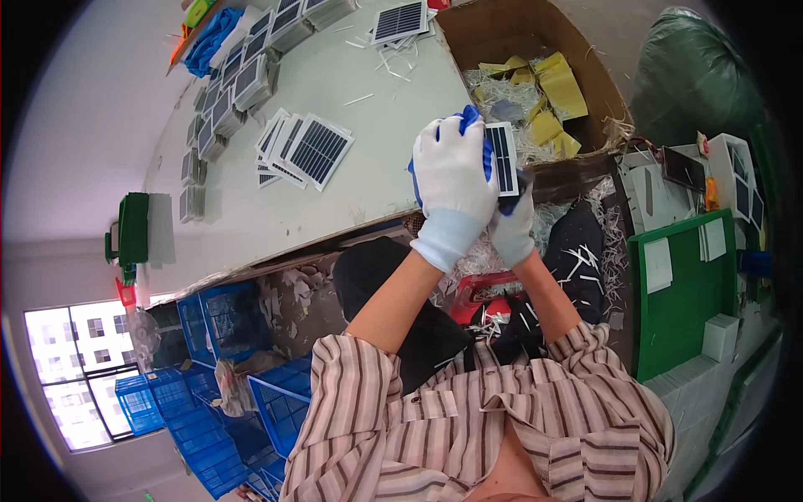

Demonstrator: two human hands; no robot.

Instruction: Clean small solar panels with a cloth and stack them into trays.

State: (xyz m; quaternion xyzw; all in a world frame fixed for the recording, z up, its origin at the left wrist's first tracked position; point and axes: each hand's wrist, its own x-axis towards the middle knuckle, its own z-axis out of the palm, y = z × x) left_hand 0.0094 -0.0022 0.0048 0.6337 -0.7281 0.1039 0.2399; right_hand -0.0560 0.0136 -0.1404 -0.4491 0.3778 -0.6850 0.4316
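Our left hand (454,171), in a white glove with blue coating, curls beside the left edge of a small solar panel (503,159); its back hides most of the fingertips, so we cannot tell whether it pinches. Our right hand (512,226), also gloved, seems to pinch the panel's near right corner from below, thumb along the edge. The panel lies just right of our left hand and beyond our right palm, its long axis running away from our body, dark cells facing up. Both hands are close, each on its own side.

Past the panel's far end and to its right opens a cardboard box (519,32) with pale strips and yellow sheets (562,88). Well to our left, fanned solar panels (319,152) lie on the white tabletop (381,163).
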